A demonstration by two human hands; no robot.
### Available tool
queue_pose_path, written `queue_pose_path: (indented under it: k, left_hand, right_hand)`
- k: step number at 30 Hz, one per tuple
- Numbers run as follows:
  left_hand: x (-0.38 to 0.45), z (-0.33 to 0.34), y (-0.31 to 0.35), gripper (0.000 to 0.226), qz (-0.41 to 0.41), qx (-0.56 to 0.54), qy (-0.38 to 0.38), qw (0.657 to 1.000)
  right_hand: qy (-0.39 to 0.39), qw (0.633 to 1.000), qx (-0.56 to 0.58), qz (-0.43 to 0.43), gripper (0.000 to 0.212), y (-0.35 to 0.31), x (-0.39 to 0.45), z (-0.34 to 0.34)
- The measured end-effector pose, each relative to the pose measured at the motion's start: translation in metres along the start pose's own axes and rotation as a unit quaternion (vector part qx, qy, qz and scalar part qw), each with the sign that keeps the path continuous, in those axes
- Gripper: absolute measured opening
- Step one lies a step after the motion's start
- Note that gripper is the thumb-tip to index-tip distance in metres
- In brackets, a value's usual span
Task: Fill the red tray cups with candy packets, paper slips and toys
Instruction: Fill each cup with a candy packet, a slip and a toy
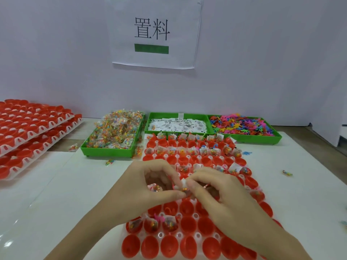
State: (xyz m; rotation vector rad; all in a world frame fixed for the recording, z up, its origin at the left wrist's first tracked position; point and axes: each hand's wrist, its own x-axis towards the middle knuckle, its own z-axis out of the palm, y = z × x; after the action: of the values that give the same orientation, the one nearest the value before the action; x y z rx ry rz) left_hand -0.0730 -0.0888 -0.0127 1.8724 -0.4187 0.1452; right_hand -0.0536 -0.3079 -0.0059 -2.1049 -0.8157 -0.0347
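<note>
Head view, largest to smallest. White table [78,177] spanning the frame, backed by a white wall with a paper sign [153,32] printed with two characters and a green bar. Red tray [187,239] of cups at the table's near-centre, running from the near edge toward the far edge; far rows holding candy packets and paper slips, several near cups bare, three cups at the near left holding packets and a pink toy. Stacked spare red trays [33,132] at the far left corner. Three green bins along the far edge: candy packets [116,130] at left, paper slips [176,124] in the middle, coloured toys [242,124] at right. Left hand [150,186] and right hand [221,192] meeting above the tray's middle, fingers curled, both pinching one candy packet [183,187] between fingertips. Loose packets scattered on the table by the left bin and toward the right edge.
</note>
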Motion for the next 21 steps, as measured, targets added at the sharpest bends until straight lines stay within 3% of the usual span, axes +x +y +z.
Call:
queue_pose_path:
  k: [5, 12, 21]
  left_hand:
    - [-0.002, 0.005, 0.003, 0.035, 0.031, 0.025, 0.031, 0.999]
    - [-0.001, 0.002, 0.01, 0.013, 0.036, 0.004, 0.021, 0.999]
    - [-0.001, -0.003, 0.014, 0.01, -0.029, -0.046, 0.061, 0.997]
  right_hand:
    - [-0.017, 1.0, 0.019, 0.01, 0.014, -0.001, -0.002, -0.005]
    - [0.013, 0.997, 0.064, 0.033, 0.012, -0.002, -0.002, -0.007]
    - [0.014, 0.981, 0.177, 0.079, 0.025, -0.001, 0.006, -0.019]
